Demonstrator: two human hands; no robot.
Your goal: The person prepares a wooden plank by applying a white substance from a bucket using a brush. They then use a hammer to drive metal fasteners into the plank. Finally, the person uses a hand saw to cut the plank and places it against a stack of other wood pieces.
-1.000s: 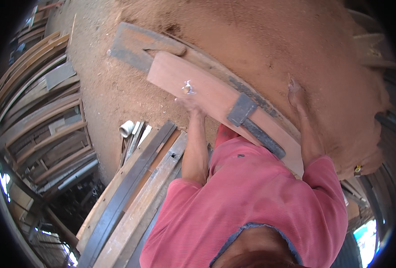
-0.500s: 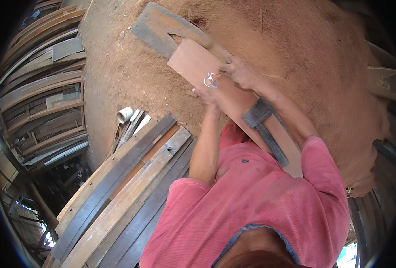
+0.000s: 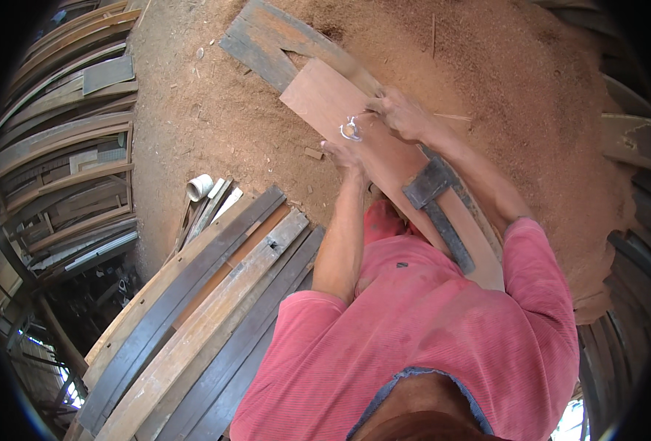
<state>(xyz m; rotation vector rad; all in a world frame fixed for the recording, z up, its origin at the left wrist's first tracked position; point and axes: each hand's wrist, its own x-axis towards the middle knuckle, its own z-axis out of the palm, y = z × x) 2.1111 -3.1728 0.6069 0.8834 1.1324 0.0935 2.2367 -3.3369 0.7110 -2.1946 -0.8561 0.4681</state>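
Planks (image 3: 193,323), long and weathered, lie stacked side by side at the lower left, beside the person's pink sleeve (image 3: 443,331). Beyond them, a white pipe end (image 3: 199,187) rests on the sawdust floor (image 3: 215,110).

The left hand (image 3: 346,156) sits at the near edge of a reddish board (image 3: 325,99), fingers curled against it; whether it grips the edge cannot be told. The right hand (image 3: 403,114) rests on the board's top face, fingers bent and closed around a small shiny object (image 3: 350,129) that touches the wood.

The board lies tilted on a grey timber frame (image 3: 267,37) on the sawdust. A dark metal bracket (image 3: 432,184) crosses the board just behind the right forearm.
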